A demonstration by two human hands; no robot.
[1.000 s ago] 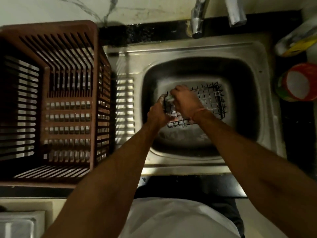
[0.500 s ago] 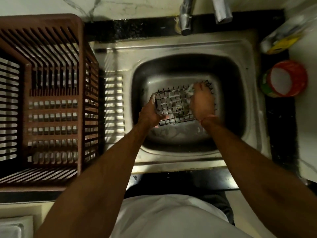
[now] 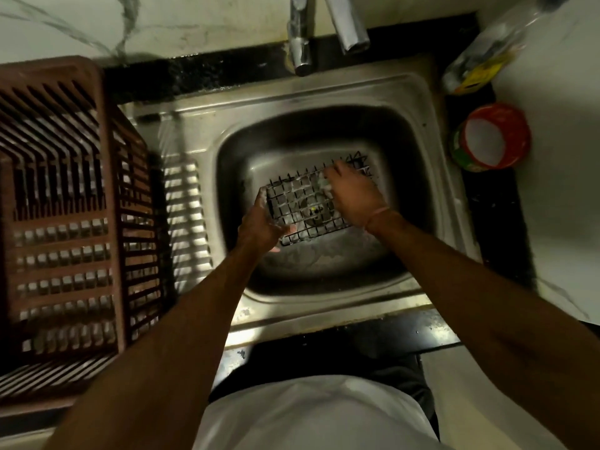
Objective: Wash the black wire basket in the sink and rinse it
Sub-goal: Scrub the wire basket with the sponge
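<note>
Black wire basket [image 3: 302,206] over sink [image 3: 418,131] | left hand [image 3: 259,222] grips edge | right hand [image 3: 354,196] curled, pressing mesh

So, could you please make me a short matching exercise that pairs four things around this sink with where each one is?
Things:
1. wire basket
2. brown crate
3. red tub
4. tap

Places:
A. on the counter to the right of the sink
B. over the sink's far edge
C. in the sink basin, held by the left hand
D. to the left of the sink

Pairs: 1-C, 2-D, 3-A, 4-B
</note>
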